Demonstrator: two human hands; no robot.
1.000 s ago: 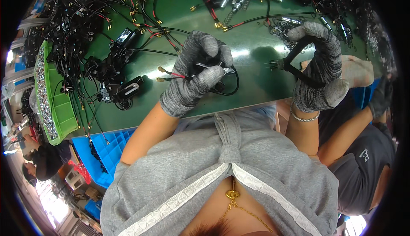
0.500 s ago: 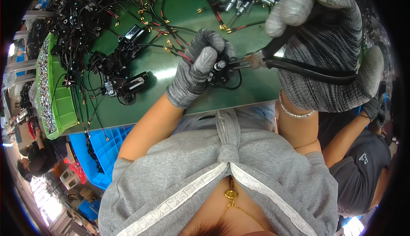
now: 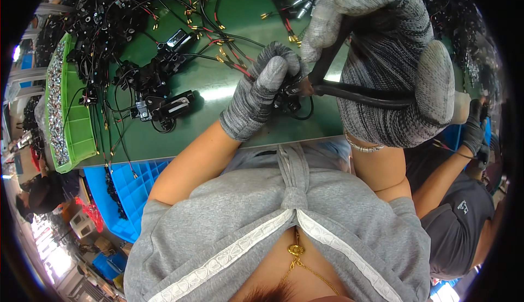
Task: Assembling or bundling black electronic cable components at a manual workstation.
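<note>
1. A glossy green table [image 3: 202,117] bears a tangled heap of wired pieces [image 3: 103,23] at its far left.
2. A co-worker [image 3: 461,231] is at right.
3. A blue crate [image 3: 123,190] sits below the table's left edge.
4. A green tray [image 3: 81,132] of metal bits [image 3: 57,100] lines the left end.
5. The gloved right hand [image 3: 382,78] bends widely spread fingers around pliers [image 3: 365,95].
6. The gloved left hand [image 3: 254,97] curls tightly around a black part [image 3: 286,104], near the pliers' tips, above the table.

Head-worn fisheye is facing down from near side of desk [image 3: 322,127], closely covering left hand [image 3: 254,95] and right hand [image 3: 382,64].
</note>
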